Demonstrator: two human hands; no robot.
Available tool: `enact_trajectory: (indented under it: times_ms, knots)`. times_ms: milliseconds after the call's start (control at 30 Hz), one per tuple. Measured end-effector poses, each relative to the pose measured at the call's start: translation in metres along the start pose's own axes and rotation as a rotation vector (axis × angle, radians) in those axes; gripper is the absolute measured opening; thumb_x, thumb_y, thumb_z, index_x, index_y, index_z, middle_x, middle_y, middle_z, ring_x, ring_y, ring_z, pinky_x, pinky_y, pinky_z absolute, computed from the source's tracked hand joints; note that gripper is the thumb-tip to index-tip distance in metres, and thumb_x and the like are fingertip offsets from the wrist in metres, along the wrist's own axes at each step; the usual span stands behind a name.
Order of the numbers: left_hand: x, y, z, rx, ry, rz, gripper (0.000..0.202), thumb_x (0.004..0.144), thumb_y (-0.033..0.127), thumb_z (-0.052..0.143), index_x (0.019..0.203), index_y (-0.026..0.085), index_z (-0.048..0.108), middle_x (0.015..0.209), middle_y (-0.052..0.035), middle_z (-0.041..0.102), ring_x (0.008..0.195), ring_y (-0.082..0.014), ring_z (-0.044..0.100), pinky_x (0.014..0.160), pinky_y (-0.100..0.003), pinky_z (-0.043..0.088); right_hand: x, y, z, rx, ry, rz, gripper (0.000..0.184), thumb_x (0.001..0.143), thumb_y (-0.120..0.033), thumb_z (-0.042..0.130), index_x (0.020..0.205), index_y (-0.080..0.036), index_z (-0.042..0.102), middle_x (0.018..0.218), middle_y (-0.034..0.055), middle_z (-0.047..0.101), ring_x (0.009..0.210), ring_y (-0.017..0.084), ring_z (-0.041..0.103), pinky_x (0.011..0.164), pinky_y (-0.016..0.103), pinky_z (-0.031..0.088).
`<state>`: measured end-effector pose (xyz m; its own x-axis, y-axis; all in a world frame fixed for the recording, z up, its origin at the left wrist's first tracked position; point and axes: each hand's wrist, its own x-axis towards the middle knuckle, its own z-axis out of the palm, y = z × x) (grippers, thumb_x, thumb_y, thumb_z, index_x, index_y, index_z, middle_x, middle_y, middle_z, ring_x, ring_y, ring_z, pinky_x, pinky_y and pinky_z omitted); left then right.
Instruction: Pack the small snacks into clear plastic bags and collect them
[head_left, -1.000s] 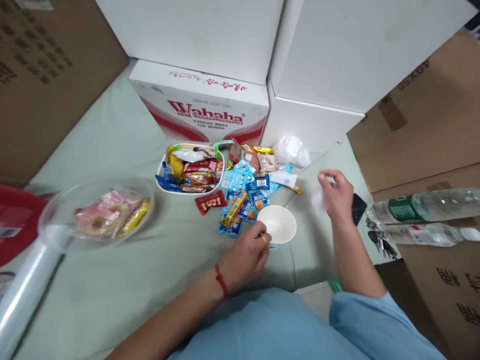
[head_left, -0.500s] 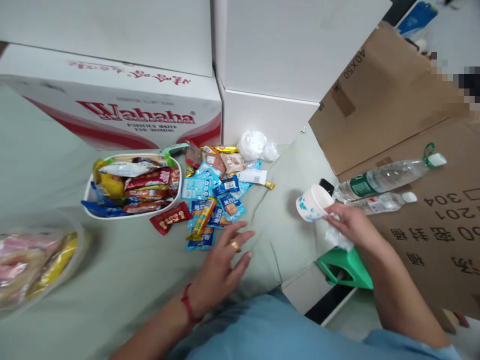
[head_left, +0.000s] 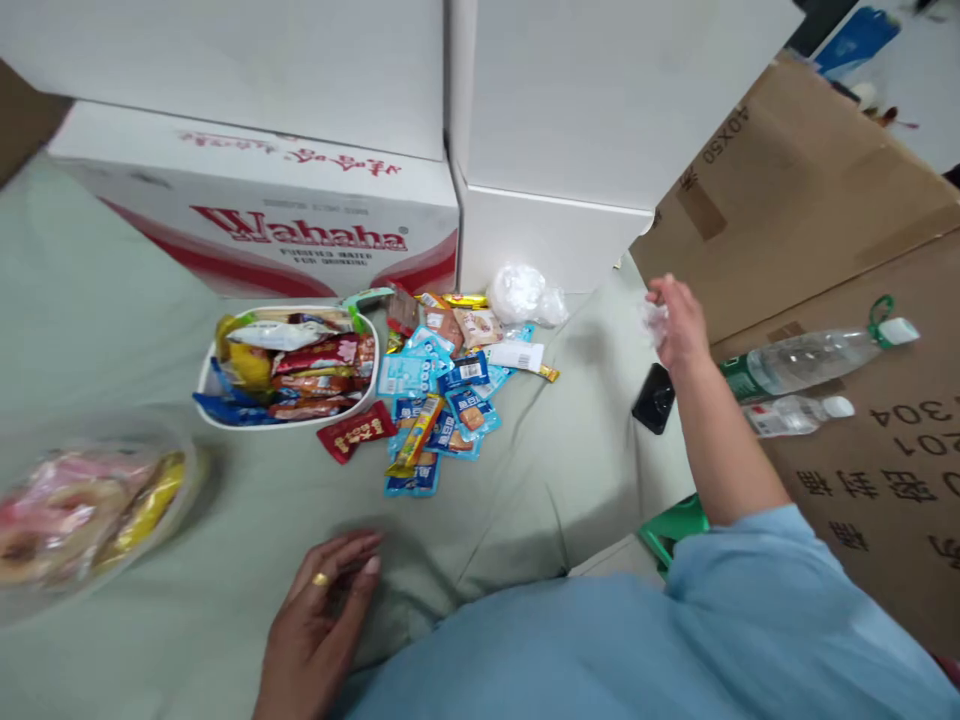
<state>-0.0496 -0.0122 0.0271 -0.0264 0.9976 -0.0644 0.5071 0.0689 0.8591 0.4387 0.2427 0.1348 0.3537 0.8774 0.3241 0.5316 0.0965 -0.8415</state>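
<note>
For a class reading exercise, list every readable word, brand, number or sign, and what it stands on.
"Wahaha ®": front of the white-and-red carton
"PURIFIED WATER FOR DRINKING": same carton, below
"40X50": upper cardboard flap, slanted
"304": lower flap, upside down
"201": same flap, upside down
"密封": same flap, upside down
Too small or blurred: other carton print, snack packets, bottle labels and the flaps' other characters.

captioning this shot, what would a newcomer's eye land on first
Probably the bright snack packets spread mid-picture, right of a white tub packed with more. Behind the tub, big red Wahaha lettering stands out on a white box. Farther right, the right hand draws notice, holding what looks like clear plastic.
</note>
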Motion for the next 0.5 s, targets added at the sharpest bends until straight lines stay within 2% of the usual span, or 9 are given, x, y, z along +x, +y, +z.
enact_trajectory:
  times_ms: [33,100,200,300,367,433,500]
  knots:
    - [0.001,0.002,0.001,-0.054,-0.018,-0.059,0.036,0.095,0.056,0.06,0.108,0.026,0.074,0.112,-0.0065,0.071,0.1,-0.023,0.071,0.087,-0.036,0.061,-0.03,0.003,0.007,0.226,0.001,0.168,0.047,0.097,-0.062,0.049,0.101,-0.018,0.066,0.085,0.0032,0.066,0.067,0.013,0.058,0.059,0.027,0.049]
    - [0.008,0.007,0.008,-0.186,-0.078,-0.14,0.042,0.093,0.06,0.061,0.108,0.023,0.073,0.109,-0.0075,0.071,0.092,-0.0216,0.071,0.081,-0.034,0.061,-0.092,0.008,0.024,0.582,-0.042,0.438,0.033,0.086,-0.053,0.064,0.099,-0.022,0.067,0.086,0.0018,0.066,0.069,0.015,0.061,0.055,0.027,0.049]
    - [0.026,0.019,0.027,-0.381,-0.205,-0.184,0.047,0.09,0.065,0.063,0.102,0.02,0.072,0.095,-0.0068,0.07,0.079,-0.0188,0.068,0.069,-0.031,0.059,-0.169,0.008,0.055,0.815,-0.032,0.627,0.023,0.07,-0.034,0.078,0.087,-0.024,0.065,0.079,0.0,0.065,0.068,0.015,0.059,0.054,0.025,0.047]
    - [0.047,0.039,0.053,-0.529,-0.288,-0.201,0.049,0.087,0.067,0.067,0.096,0.019,0.07,0.084,-0.0042,0.067,0.073,-0.0163,0.064,0.065,-0.028,0.056,-0.215,0.003,0.085,0.876,-0.01,0.664,0.029,0.06,-0.025,0.083,0.079,-0.024,0.061,0.072,-0.0025,0.061,0.064,0.014,0.055,0.055,0.024,0.046]
    - [0.058,0.054,0.068,-0.64,-0.294,-0.242,0.053,0.083,0.07,0.07,0.095,0.019,0.066,0.087,-0.0038,0.065,0.075,-0.0159,0.064,0.061,-0.026,0.055,-0.231,-0.003,0.098,0.842,-0.072,0.633,0.028,0.06,-0.024,0.082,0.08,-0.024,0.062,0.073,-0.003,0.062,0.064,0.013,0.055,0.058,0.025,0.046]
    - [0.066,0.066,0.08,-0.754,-0.274,-0.311,0.06,0.078,0.075,0.072,0.099,0.019,0.061,0.098,-0.005,0.065,0.077,-0.0159,0.065,0.057,-0.025,0.055,-0.24,-0.013,0.105,0.715,-0.171,0.549,0.022,0.066,-0.024,0.078,0.083,-0.024,0.065,0.074,-0.0033,0.061,0.063,0.013,0.053,0.06,0.026,0.045]
    - [0.07,0.073,0.086,-0.836,-0.254,-0.391,0.069,0.074,0.08,0.072,0.107,0.02,0.059,0.105,-0.0059,0.065,0.078,-0.0164,0.066,0.054,-0.026,0.056,-0.244,-0.026,0.107,0.512,-0.278,0.381,0.013,0.072,-0.02,0.072,0.084,-0.024,0.068,0.079,-0.0021,0.062,0.068,0.015,0.054,0.064,0.027,0.044]
